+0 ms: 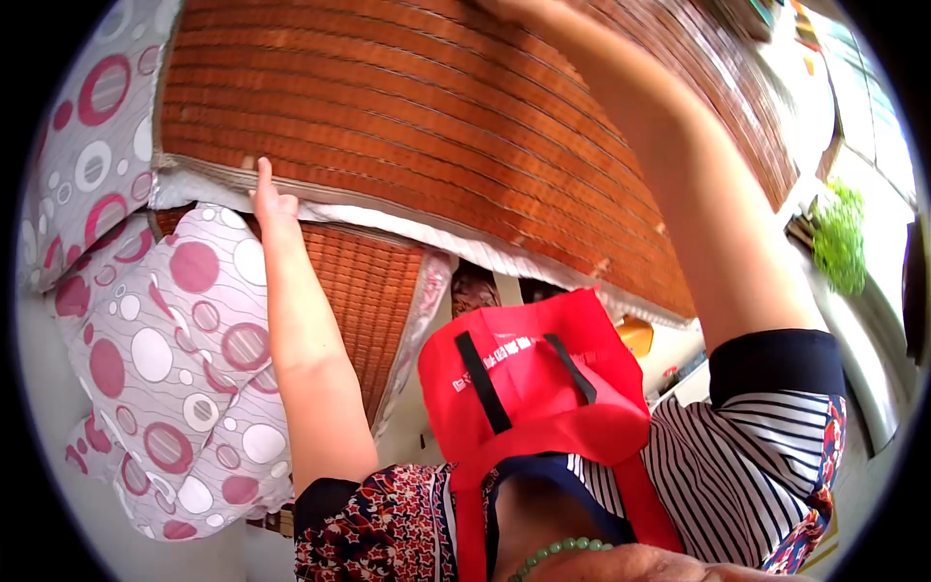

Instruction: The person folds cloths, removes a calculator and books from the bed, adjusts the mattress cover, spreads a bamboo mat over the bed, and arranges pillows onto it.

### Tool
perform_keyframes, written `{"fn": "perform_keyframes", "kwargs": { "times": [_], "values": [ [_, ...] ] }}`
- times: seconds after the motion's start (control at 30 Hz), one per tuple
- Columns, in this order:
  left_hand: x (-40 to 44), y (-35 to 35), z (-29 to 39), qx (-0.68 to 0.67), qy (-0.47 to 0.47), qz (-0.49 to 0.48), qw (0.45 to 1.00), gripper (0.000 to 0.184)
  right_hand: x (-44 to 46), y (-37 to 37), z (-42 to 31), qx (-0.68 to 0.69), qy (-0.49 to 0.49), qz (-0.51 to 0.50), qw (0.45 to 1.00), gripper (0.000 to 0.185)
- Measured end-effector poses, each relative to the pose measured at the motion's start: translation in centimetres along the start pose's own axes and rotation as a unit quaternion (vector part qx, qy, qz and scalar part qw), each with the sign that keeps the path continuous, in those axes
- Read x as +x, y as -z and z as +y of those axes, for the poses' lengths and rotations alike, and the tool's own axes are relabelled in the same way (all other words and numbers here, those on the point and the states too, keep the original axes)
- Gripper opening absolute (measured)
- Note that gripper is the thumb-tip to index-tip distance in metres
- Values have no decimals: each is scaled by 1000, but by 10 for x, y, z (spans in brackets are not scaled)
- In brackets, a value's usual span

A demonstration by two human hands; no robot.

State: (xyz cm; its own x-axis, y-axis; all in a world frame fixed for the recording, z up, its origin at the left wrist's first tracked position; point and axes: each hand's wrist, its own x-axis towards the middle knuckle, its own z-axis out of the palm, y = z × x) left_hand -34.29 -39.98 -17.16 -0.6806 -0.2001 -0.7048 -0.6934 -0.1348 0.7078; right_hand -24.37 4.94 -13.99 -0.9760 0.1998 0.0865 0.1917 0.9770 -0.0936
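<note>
Head view: the brown slatted mat (417,126) lies ahead of the person, spread across a white padded layer (427,233), and runs out of the picture at the top. Its near edge and its dark seams run left to right, sloping down toward the right; with the far side cut off, the full long axis cannot be confirmed. The left hand (276,202) is at the near border, toward the mat's left end, one finger extended forward and the others bent; whether they grasp the border cannot be told. The right hand (514,8) is over the mat at the top margin, blurred and partly cut off, so its finger state cannot be told. Nearer the person lies a smaller slatted mat (359,296), with circle-patterned bedding (179,359) to its left. A red apron (533,378) with black strips hangs from the person's neck. A green plant (842,238) stands at far right.
</note>
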Motion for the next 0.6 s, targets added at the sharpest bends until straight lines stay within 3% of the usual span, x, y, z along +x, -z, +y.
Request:
{"fn": "perform_keyframes", "kwargs": {
  "times": [0.03, 0.17, 0.2, 0.27, 0.33, 0.37, 0.43, 0.47, 0.5, 0.53, 0.6],
  "values": [
    [-11, 0, -8, 2, -14, -28, 1000, 63, -43, 7, 5, 10, -15, -48, 999, 63],
    [-53, 38, -71, 18, 16, -90, 996, 41, -213, 39, 40, 6, -21, -74, 997, 60],
    [-66, 42, -90, 20, 22, -119, 992, 39, -249, 54, 52, -14, -30, -128, 991, 58],
    [-111, 32, -129, 35, 32, -21, 999, 31, -317, 69, 73, -21, -78, -141, 987, 58],
    [-144, 32, -165, 18, 26, -53, 998, 39, -377, 87, 88, -21, -147, -193, 970, 61],
    [-160, 31, -182, 44, 41, -36, 998, 37, -413, 77, 96, -51, -139, -118, 982, 56],
    [-216, 8, -200, 128, 38, -7, 991, 34, -474, 74, 104, -56, -210, -123, 968, 57],
    [-222, 10, -219, 231, 18, -61, 971, 26, -501, 71, 103, -62, -250, -139, 956, 57],
    [-253, -2, -230, 255, 0, -34, 966, 15, -521, 70, 97, -40, -281, -134, 950, 57],
    [-266, 0, -245, 281, 10, -87, 956, 7, -537, 70, 88, -28, -302, -133, 944, 58],
    [-325, -21, -259, 350, 6, -117, 929, 4, -561, 67, 70, -4, -342, -129, 931, 58]
  ]
}}
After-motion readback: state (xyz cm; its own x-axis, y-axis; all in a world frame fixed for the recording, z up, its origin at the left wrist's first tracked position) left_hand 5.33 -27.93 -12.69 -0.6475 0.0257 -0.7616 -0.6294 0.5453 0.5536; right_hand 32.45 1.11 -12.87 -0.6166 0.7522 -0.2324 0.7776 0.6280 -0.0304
